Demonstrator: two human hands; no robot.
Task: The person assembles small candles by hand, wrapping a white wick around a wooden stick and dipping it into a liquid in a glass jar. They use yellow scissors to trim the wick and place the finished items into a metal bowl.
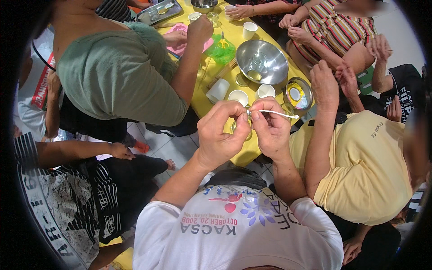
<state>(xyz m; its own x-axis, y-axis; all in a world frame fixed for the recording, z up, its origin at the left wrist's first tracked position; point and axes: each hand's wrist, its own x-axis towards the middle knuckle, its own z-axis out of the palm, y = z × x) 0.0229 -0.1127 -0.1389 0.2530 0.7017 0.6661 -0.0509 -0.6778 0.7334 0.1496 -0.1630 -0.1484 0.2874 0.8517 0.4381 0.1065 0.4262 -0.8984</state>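
Observation:
Over the near edge of the yellow-covered table, my left hand (220,128) and my right hand (272,135) meet with thumbs and fingertips pinched together. Between them they grip a thin white string (279,113), whose loose end sticks out to the right and finishes in a small knob. A tiny pale bit shows where the two pinches meet; its kind is too small to tell. Just beyond my fingers stand white paper cups, one upright (238,96) and one tipped on its side (218,91). Part of a glass behind my hands is hidden.
A large steel bowl (245,50) holds a clear glass. Right of it sits a smaller metal bowl (309,96) with a colourful item. Yellow scissors (222,42) lie on green plastic (219,54). People crowd both sides, one in yellow (360,157) close at my right.

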